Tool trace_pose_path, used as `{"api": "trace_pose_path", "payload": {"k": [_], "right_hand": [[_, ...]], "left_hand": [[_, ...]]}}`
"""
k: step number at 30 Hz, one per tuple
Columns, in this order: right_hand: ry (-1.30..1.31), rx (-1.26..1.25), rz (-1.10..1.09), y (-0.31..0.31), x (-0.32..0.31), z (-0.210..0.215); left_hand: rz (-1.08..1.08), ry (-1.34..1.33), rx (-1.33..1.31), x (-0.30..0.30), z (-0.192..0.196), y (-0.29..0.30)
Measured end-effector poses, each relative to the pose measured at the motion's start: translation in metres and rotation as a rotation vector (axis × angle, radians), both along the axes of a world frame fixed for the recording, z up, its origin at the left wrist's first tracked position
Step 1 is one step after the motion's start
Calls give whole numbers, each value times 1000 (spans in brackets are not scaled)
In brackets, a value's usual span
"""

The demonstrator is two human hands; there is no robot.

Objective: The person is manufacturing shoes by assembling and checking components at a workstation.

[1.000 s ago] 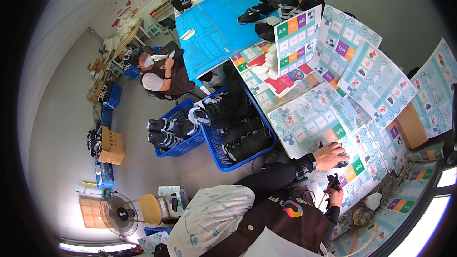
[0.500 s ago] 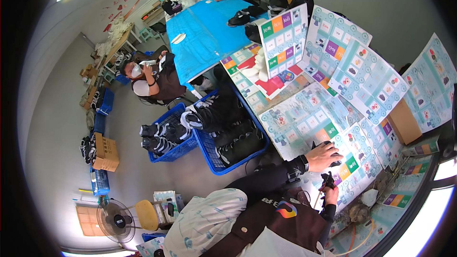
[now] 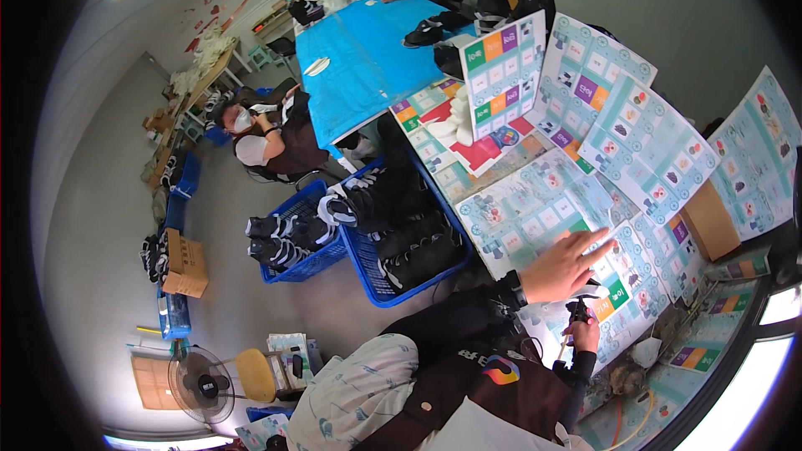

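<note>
Standing by the person's shoulder, noting what lies within reach.

Left hand: fingers spread and stretched flat, palm down, pressing the topmost printed sheet.
Right hand: closed around a small dark tool, held upright just below the left hand; what sort of tool it is cannot be told.
Printed sheet: pale teal, gridded with coloured squares, lying on the surface among many overlapping sheets of the same kind.
Standing sheet: one gridded sheet propped upright further along, with green, orange and purple squares.
Cardboard box: brown, on the surface to the right of the left hand, well apart from it.
Blue crates: two on the floor beside the surface, filled with dark shoes.
Blue table: further back, with a black shoe lying on it.
Seated person: on a chair beside the blue table, dark apron.
Fan: on the floor, lower left, beside a yellow stool.
</note>
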State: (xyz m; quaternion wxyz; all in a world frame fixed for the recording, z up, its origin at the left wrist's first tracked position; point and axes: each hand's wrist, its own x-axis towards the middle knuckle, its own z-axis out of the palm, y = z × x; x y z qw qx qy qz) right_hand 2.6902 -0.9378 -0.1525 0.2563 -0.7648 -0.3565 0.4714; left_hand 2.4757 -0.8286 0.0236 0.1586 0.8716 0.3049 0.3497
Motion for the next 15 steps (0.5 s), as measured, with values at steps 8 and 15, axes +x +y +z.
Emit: {"api": "trace_pose_path", "payload": {"k": [8,15], "right_hand": [[74,-44,-25,2,-6,0],[4,-103,-7,-8,-1,-17]], "left_hand": [[-295,-521,-543,-61,94,-15],[-342,-382,-670,-90,104,-31]]}}
